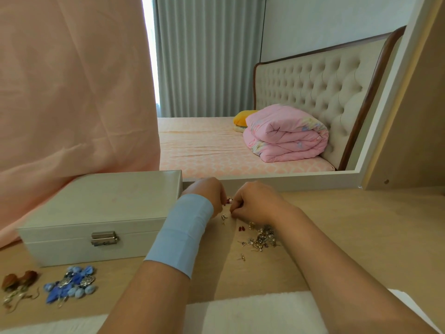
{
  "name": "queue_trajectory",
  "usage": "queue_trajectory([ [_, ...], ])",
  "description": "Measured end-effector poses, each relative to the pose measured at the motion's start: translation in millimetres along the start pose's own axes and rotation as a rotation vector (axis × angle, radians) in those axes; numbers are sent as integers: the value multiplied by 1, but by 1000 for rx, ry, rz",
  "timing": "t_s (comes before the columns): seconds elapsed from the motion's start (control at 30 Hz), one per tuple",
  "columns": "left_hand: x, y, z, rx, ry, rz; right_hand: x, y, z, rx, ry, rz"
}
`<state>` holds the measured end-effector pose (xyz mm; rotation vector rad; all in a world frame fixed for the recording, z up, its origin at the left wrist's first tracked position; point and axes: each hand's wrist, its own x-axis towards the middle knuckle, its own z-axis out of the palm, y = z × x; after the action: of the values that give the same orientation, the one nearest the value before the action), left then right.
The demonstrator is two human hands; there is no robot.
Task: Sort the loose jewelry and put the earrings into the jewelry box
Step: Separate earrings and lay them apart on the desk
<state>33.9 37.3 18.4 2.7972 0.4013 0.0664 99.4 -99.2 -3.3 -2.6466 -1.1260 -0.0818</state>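
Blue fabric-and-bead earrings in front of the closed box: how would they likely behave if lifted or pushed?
The blue earrings look like soft petals and beads loosely joined, so they would probably dangle floppily when lifted. They lie overlapping in a heap, so pushing one would likely drag the others. Mostly fabric, they are probably light.

Right of the jewelry box (pixel 96 213), beyond the loose earring pile (pixel 263 237), the tabletop (pixel 361 225) lies open. Blue earrings (pixel 72 283) crowd its front; pink cloth (pixel 72 92) hangs behind.
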Motion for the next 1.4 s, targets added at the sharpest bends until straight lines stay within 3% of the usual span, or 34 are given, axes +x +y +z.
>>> queue_trajectory([
  [0.1,-1,3,7,2,-67,-19,2,4,2,90,-14,-1],
  [0.2,1,0,12,15,-54,-40,0,22,-11,372,-13,82],
  [0.43,3,-4,12,39,13,-33,-6,45,-17,605,10,130],
  [0.53,7,-1,6,-188,86,46,-5,44,-16,690,117,75],
  [0.63,6,0,4,-446,42,98,-6,41,-18,747,149,62],
  [0.8,3,0,1,-556,49,171,-8,35,-24,712,111,37],
  [1.23,2,2,-2,-392,171,214,-6,28,-30,724,55,21],
  [1.33,1,-1,-4,-285,213,164,-6,32,-30,715,25,36],
  [1.4,0,-3,-6,-101,169,105,-7,38,-31,584,-13,56],
])
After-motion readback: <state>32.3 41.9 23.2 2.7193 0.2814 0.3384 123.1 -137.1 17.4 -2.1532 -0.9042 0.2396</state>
